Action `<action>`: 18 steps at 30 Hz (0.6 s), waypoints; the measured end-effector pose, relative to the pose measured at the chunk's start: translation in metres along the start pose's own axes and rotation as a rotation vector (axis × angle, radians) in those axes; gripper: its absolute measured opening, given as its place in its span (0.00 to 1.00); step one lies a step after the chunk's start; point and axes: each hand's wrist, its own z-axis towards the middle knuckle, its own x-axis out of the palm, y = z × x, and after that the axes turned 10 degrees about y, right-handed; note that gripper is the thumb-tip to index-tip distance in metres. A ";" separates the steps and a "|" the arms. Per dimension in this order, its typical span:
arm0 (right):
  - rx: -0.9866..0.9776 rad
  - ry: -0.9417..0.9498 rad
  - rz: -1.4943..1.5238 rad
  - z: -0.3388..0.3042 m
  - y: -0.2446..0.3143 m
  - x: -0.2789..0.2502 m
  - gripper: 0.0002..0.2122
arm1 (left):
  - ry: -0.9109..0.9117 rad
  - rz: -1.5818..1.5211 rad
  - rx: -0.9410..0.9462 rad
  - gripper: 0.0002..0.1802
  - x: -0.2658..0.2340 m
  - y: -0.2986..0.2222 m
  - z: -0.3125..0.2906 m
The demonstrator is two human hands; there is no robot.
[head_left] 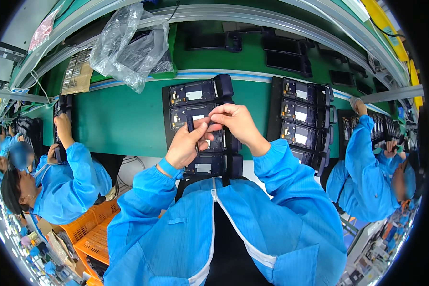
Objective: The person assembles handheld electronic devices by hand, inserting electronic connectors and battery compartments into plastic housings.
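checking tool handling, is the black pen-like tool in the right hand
No, the black pen-like tool sits in the left hand.

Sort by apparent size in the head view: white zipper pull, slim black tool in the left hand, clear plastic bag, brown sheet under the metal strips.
1. Clear plastic bag
2. Brown sheet
3. Slim black tool, partly hidden by fingers
4. White zipper pull

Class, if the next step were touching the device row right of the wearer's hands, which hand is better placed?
Probably the right hand: it is nearer that device row; the left hand is farther and holds a dark stick.
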 end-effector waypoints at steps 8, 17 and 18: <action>-0.038 0.089 0.310 0.011 -0.012 -0.014 0.08 | 0.013 -0.115 -0.238 0.14 -0.020 -0.005 0.004; -0.047 -0.086 0.252 0.018 -0.029 -0.002 0.05 | -0.178 0.065 -0.064 0.11 -0.013 0.007 0.026; -0.064 -0.126 0.219 0.020 -0.029 -0.003 0.04 | -0.197 0.108 -0.050 0.11 -0.012 0.006 0.029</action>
